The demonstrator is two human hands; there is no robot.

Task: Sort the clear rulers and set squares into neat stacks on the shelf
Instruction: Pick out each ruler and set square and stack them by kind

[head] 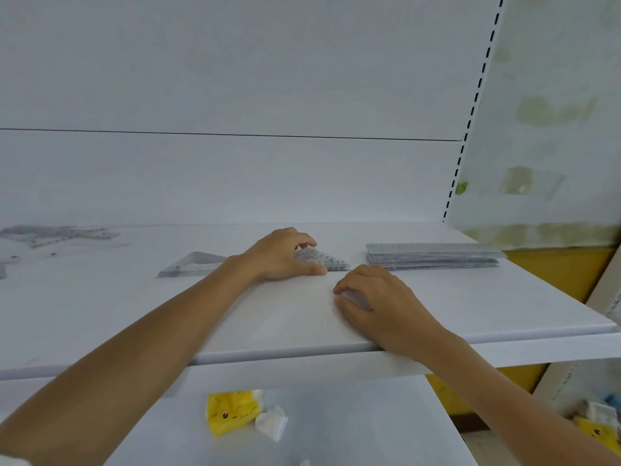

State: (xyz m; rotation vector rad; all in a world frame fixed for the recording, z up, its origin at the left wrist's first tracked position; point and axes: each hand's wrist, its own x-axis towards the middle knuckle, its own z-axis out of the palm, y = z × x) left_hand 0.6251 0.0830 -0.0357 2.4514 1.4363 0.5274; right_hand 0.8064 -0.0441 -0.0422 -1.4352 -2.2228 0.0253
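Note:
On the white shelf (470, 297) my left hand (282, 257) rests on a stack of clear set squares (198, 264), its fingers curled over the right corner, where printed numbers show. My right hand (373, 297) lies on the shelf in front of it, fingers curled down on the surface; whether it holds anything I cannot make out. A neat stack of clear rulers (433, 257) lies to the right, apart from both hands. More clear rulers and set squares (50, 237) lie scattered at the far left of the shelf.
The shelf's back panel rises behind, with a slotted upright (470, 122) at the right. On the lower shelf lie a yellow packet (230, 412) and a white one (272, 422). More packets (598, 422) sit at the lower right.

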